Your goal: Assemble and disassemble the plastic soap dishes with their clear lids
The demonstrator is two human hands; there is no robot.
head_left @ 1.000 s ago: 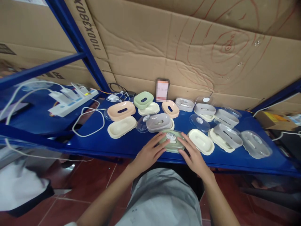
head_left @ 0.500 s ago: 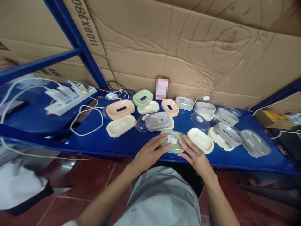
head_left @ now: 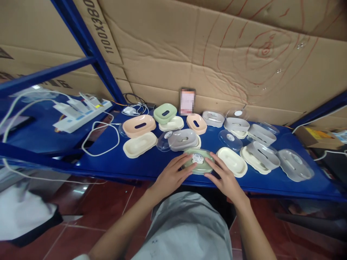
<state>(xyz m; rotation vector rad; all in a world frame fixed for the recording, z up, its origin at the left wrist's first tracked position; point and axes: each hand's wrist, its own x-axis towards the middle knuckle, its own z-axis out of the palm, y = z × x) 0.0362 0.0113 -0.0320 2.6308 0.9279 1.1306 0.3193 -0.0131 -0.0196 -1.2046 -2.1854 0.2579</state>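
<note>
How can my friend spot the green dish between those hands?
On the blue table, look near the front edge, between the left hand and right hand. There sits an oval green dish. Unlike the green one farther back, it wears a clear lid with a white sticker.

- A workshop or similar workplace, it seems
- Blue metal frame beside the blue counter
- Cardboard sheets walling the back
- Many similar plastic dishes laid out

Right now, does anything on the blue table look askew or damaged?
Toward the front right, a gray slotted dish sits askew over a cream tray, leaving the tray's near side uncovered. I see no damage.
</note>
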